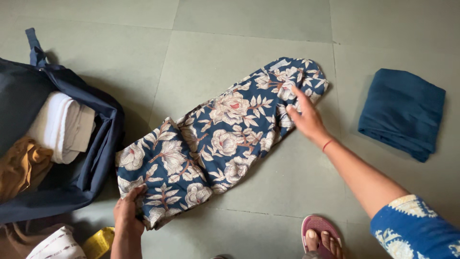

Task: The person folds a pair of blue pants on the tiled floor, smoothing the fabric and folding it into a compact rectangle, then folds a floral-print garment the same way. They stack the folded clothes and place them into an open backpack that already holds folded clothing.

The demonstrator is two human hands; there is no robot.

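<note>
A long, folded floral cloth (220,139) in dark blue with cream flowers lies slantwise on the tiled floor (249,43), between an open dark blue bag (91,163) and a folded plain blue cloth (402,117) lying well apart to the right. The left hand (128,211) grips the near corner of the floral cloth, fingers closed over its edge; the right hand (306,117) lies open and flat, fingers spread, pressing on the far end. To fold it well, the person would likely do best to keep the near corner pinned, sweep the flat palm along the length to push out creases, and line up the edges before bringing one end over. Inside the bag sit a white folded cloth (62,127) and a brown one (21,165)
</note>
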